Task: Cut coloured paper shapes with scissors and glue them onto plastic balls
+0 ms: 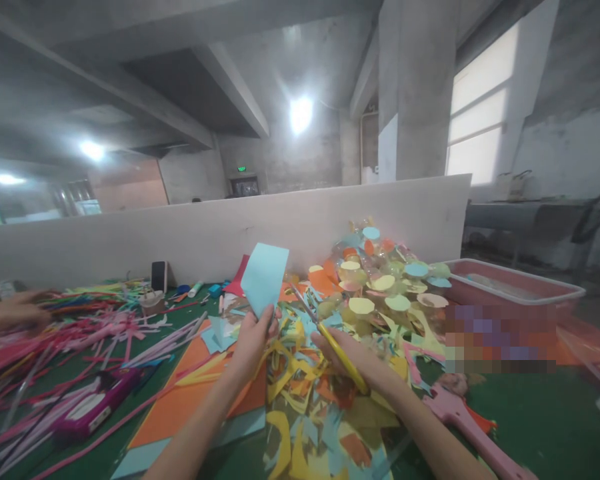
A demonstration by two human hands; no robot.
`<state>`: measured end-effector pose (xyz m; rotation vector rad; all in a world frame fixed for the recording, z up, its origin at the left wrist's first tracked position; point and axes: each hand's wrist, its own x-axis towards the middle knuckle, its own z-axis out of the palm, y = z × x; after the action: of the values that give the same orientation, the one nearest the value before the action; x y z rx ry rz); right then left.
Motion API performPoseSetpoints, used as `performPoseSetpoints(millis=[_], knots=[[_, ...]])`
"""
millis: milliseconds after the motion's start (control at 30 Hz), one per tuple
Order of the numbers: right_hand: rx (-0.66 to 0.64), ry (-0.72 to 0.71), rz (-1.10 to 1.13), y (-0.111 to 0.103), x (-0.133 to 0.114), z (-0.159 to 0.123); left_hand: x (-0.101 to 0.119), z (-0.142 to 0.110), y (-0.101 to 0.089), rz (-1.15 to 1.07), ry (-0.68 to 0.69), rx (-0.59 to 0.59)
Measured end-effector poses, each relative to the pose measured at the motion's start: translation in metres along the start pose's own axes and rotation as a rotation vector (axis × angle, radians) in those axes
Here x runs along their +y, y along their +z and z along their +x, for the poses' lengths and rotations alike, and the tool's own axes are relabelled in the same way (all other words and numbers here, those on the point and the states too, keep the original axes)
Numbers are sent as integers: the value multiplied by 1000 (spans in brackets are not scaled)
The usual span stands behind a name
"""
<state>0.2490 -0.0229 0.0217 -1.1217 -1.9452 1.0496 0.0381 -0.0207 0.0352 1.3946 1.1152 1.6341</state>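
My left hand (261,327) pinches the lower end of a light blue piece of paper (265,273), which stands up with angled edges. In my right hand (355,357) is a pair of scissors (341,353) with yellow handles, its blades pointing up and left, apart from the blue paper. Below both hands lies a heap of yellow, orange and blue paper scraps (307,373). Under my left forearm are orange sheets (175,400) with light blue paper at their edge.
Paper discs on clear rounded pieces (380,283) pile up at right, beside a pink tub (510,287) and a pink tool (467,417). Pink strips (125,327), a purple device (97,403) and a phone (159,276) lie left. Another person's hand (17,317) reaches in there. A white partition (205,230) stands behind.
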Motion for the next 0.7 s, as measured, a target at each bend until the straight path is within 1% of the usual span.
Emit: performPoseSetpoints(millis=[67, 100, 233, 400, 533, 700], knots=[[-76, 2, -31, 1, 0, -1, 1, 1, -2, 13, -1, -39], [-92, 10, -41, 2, 0, -1, 2, 1, -3, 16, -8, -58], [-99, 18, -15, 5, 3, 1, 6, -2, -3, 31, -33, -127], [-105, 11, 1, 2, 5, 4, 11, -5, -4, 107, -62, -245], [-136, 6, 15, -1, 4, 3, 12, -5, -6, 157, -87, -290], [-170, 20, 21, -2, 2, 1, 11, -4, -8, 232, -78, -346]])
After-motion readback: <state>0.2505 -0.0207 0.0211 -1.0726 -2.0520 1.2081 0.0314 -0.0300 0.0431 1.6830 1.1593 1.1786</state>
